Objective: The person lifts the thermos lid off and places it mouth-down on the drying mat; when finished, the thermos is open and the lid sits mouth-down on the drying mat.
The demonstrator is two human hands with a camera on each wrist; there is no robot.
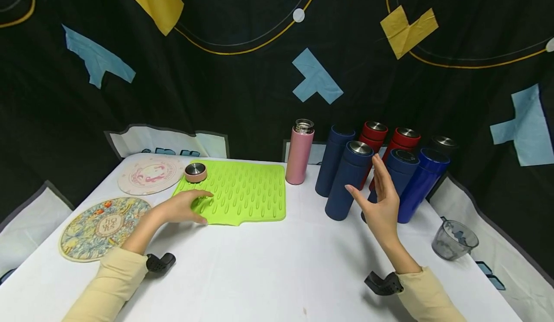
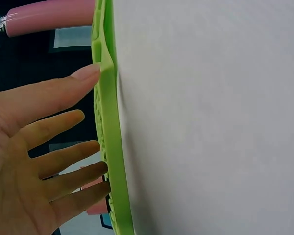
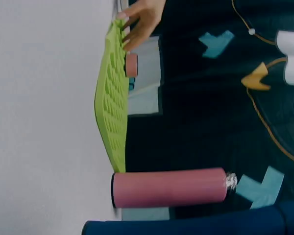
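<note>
My left hand [image 1: 183, 209] hovers at the near left corner of a green silicone mat [image 1: 246, 192], fingers spread. In the left wrist view its thumb meets the mat's edge, and whether it presses cannot be told. A pink lid [image 1: 195, 173] with a steel top sits on the mat's far left corner. Past the right side stands a pink thermos [image 1: 299, 158], its steel neck uncovered. My right hand [image 1: 384, 206] is raised with straight fingers just right of a navy thermos [image 1: 348, 182], gripping nothing. Its thumb overlaps that thermos; contact is unclear.
Behind and beside my right hand are more navy thermoses [image 1: 333, 161], two red ones [image 1: 402, 139] and a shiny blue one [image 1: 421, 182]. A grey transparent cup [image 1: 454, 240] is near the right edge. Two round placemats [image 1: 151, 174] lie left on the white table [image 1: 259, 274].
</note>
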